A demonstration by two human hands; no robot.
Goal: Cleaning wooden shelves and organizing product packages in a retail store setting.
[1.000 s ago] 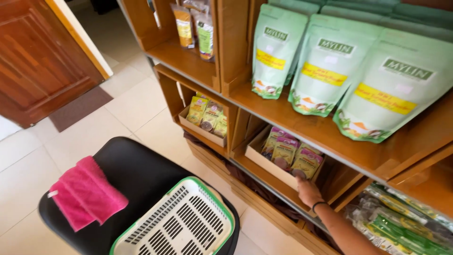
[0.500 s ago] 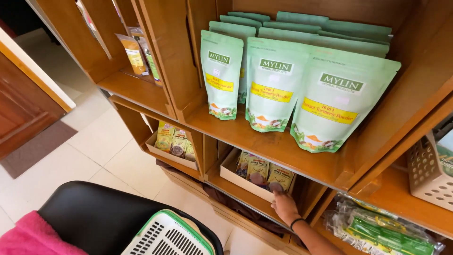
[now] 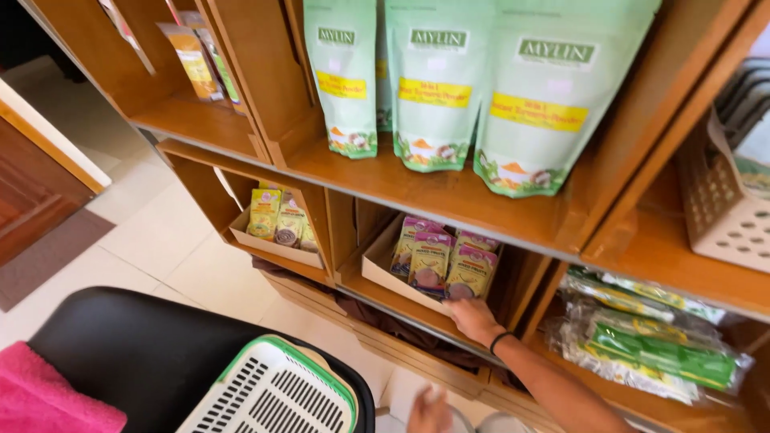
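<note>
Landmark: the shallow cream cardboard tray sitting on the lower wooden shelf; everything below is placed against it.
Right hand: the right hand reaches in from the lower right and rests against the tray's front right corner, fingers curled over the cardboard edge, a dark band on the wrist behind it. It grasps the tray edge rather than any packet.
Left hand: the left hand is a blur well below the tray, at the bottom edge of the view; I cannot tell whether it is released or clenched, and nothing can be seen in it.
Tray contents: small purple and yellow printed packets stand upright in rows inside the tray, the nearest one just above the right hand's fingertips.
Above the tray: three tall pale green stand-up pouches with yellow label bands stand side by side on the shelf board directly over it.
Left of the tray: a second cardboard tray of small yellow packets sits in the neighbouring compartment.
Right of the tray: flat clear bags with green printing lie stacked, and a white perforated plastic basket stands higher up.
Below left of the tray: a black rounded seat carries a white slotted plastic basket with a green rim and a pink cloth.
</note>
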